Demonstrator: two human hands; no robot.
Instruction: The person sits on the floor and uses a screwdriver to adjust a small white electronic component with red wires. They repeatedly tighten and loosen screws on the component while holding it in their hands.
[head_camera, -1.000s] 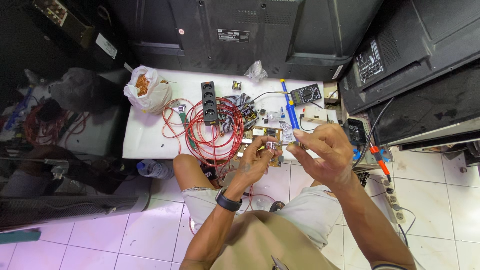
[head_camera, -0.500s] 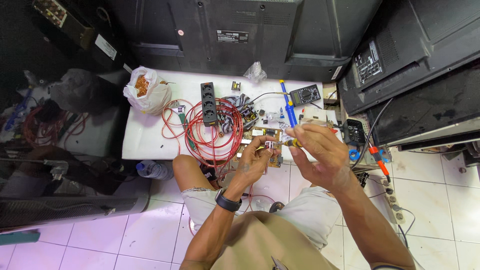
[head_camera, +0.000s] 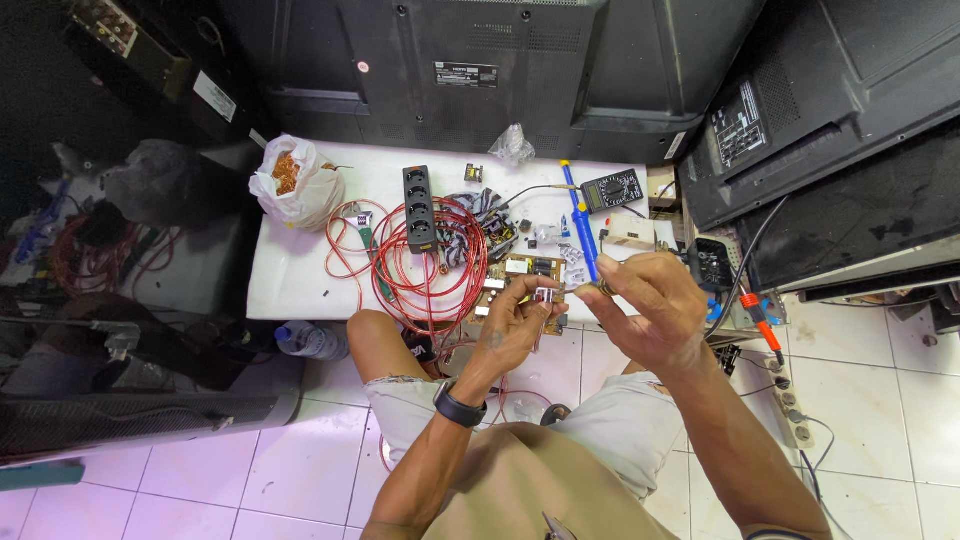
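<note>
My left hand (head_camera: 512, 325) pinches a small silvery electronic part (head_camera: 546, 295) just above the front edge of the white table (head_camera: 290, 280). My right hand (head_camera: 652, 308) is close to its right, fingers closed on a thin metal tool (head_camera: 585, 290) whose tip meets the part. Beneath both hands lies a brown circuit board (head_camera: 520, 270). A black watch (head_camera: 459, 405) is on my left wrist. I sit with my knees against the table.
On the table are a red wire coil (head_camera: 432, 262), a black power strip (head_camera: 420, 208), a blue soldering iron (head_camera: 581, 220), a black multimeter (head_camera: 612, 188), and a white bag (head_camera: 295, 185). Large black television backs (head_camera: 480, 70) stand behind. A plastic bottle (head_camera: 308, 341) lies on the floor.
My right hand has come down and left toward my left hand, bringing the thin tool to the small part. My left hand has stayed almost in place.
</note>
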